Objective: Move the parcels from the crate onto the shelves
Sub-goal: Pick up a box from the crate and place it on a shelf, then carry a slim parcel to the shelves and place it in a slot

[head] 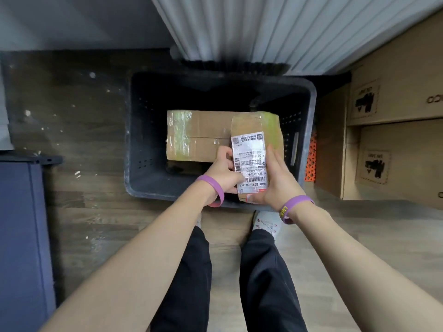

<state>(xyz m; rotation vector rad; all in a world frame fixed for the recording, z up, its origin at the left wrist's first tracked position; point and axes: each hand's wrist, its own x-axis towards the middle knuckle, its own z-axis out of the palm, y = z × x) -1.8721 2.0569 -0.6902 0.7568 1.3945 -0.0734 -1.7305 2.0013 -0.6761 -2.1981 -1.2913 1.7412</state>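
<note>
A small brown parcel [249, 154] with a white shipping label hangs above the near right part of the dark plastic crate [134, 130]. My left hand [224, 172] grips its left edge and my right hand [279, 178] grips its right edge and near end. Both wrists wear purple bands. Below it a larger cardboard parcel [199, 135], wrapped in clear tape with greenish ends, lies flat on the crate's floor.
The crate stands on a wooden floor right in front of my feet. Large cardboard boxes [393, 130] are stacked to the right, with an orange object [311, 159] between them and the crate. A blue cabinet [21, 236] stands at the left. A white ribbed surface [275, 32] rises behind the crate.
</note>
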